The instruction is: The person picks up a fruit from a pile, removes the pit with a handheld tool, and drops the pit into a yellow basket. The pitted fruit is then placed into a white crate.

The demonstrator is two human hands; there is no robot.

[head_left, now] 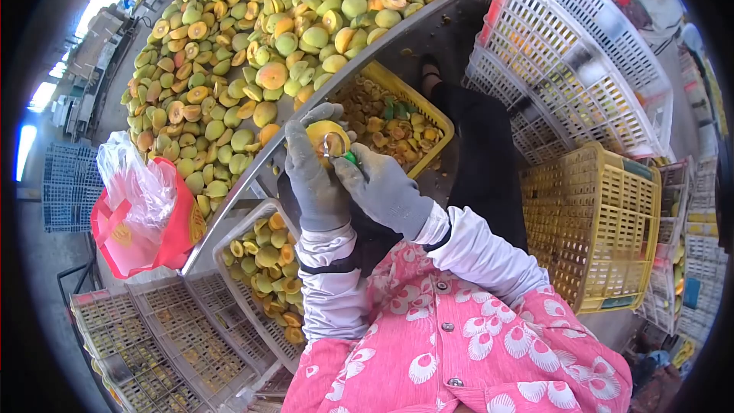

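Observation:
My left hand (312,183), in a grey work glove, is wrapped round a yellow peach half (316,134) with its cut face toward me. My gloved right hand (388,190) grips a pitting tool (351,157) with a green handle and a curved metal end. That metal end is at the middle of the cut face. Just beyond my hands, a yellow crate (419,99) holds brownish pits and scraps with some green leaves. To the left of my forearms, a white crate (229,271) contains more halved peaches (264,260).
A metal table (264,157) carries a large heap of halved peaches (229,84). At its corner hangs a red bag (168,222) with clear plastic inside. White crates (566,46) and a yellow crate (592,222) stand at right, grey crates (176,329) at lower left.

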